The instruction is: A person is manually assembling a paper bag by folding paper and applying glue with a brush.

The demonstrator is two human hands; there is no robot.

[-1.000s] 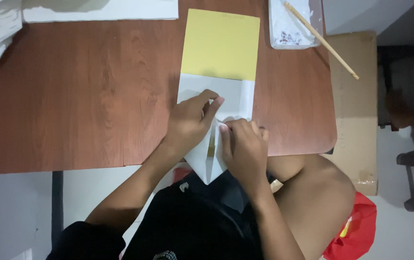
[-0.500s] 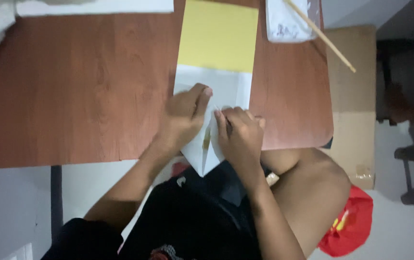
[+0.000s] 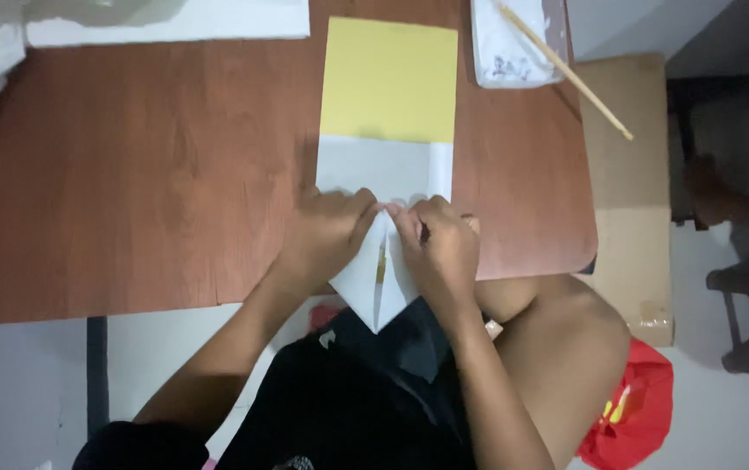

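On the brown wooden surface (image 3: 130,191) the paper (image 3: 387,130) runs lengthwise away from the person, both hands, left (image 3: 326,239) and right (image 3: 439,248), pressing its folded point (image 3: 374,292) at the near edge.

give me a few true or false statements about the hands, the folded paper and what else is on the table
1. Both hands, the left hand and the right hand, press on the white folded paper. True.
2. The folded end of the paper points away from the person. False: its point hangs over the table's near edge, toward the person's lap.
3. A yellow sheet lies beyond the white paper on the wooden table. True.
4. The thin wooden stick is held in the right hand. False: it rests across a white tray at the table's far right corner, away from both hands.
5. The table top is blue. False: it is reddish-brown wood grain.
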